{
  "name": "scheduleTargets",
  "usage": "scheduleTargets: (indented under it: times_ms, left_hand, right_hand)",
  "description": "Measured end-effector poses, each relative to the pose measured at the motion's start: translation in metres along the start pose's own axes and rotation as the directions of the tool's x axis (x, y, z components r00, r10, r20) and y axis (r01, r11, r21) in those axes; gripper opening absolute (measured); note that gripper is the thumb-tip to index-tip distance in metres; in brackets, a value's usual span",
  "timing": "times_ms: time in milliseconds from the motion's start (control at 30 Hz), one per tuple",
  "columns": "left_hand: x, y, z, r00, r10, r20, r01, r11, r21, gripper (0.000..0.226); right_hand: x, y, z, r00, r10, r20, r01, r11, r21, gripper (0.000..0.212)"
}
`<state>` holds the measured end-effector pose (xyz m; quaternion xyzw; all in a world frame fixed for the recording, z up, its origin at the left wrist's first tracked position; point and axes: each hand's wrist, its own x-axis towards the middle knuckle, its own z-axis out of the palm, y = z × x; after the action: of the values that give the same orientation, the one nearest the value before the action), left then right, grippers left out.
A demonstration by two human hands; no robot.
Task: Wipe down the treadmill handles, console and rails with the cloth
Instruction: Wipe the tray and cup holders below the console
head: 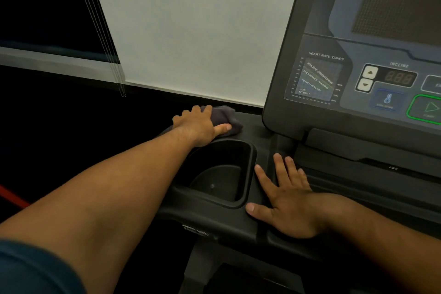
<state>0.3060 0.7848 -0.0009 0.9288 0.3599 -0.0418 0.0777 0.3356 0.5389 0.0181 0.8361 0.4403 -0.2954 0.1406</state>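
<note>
Half of my cloth (228,116) is hidden under my left hand (198,124), which cups the bunched grey fabric, fingers curled over it and thumb along its near side, pressing it on the black treadmill ledge just behind the cup holder (250,157). My fingertips there are out of sight. The console (358,79) is cut off at the right edge, its upper lettering blurred. My right hand (286,198) lies flat beside the cup holder, fingers spread, holding nothing. A pale blind (191,31) hangs behind.
</note>
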Motion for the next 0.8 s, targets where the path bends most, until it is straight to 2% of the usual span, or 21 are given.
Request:
scheduleTargets:
  times_ms: [133,200,500,633,800]
  left_hand:
    - [-0.004,-0.010,0.006,0.969,0.241,-0.051,-0.241,0.970,0.004,0.063]
    - [-0.014,-0.024,0.008,0.952,0.298,-0.068,-0.299,0.954,-0.001,0.056]
    - [-0.106,-0.074,0.016,0.959,0.245,-0.141,-0.268,0.948,-0.172,0.058]
    - [-0.121,-0.059,0.027,0.955,0.251,-0.160,-0.280,0.939,-0.198,0.051]
    - [-0.078,-0.009,0.021,0.936,0.311,-0.164,-0.340,0.921,-0.191,0.047]
  right_hand:
    - [-0.001,-0.001,0.000,1.000,-0.004,-0.017,0.004,1.000,0.004,0.087]
    - [-0.004,-0.001,0.001,1.000,-0.015,-0.025,0.016,1.000,0.016,0.086]
    - [-0.008,-0.002,0.000,0.999,-0.026,-0.022,0.027,0.999,0.029,0.088]
    - [-0.006,-0.002,-0.002,1.000,-0.026,-0.004,0.026,0.999,0.021,0.089]
    - [-0.004,-0.002,-0.002,1.000,-0.026,0.002,0.026,0.999,0.030,0.088]
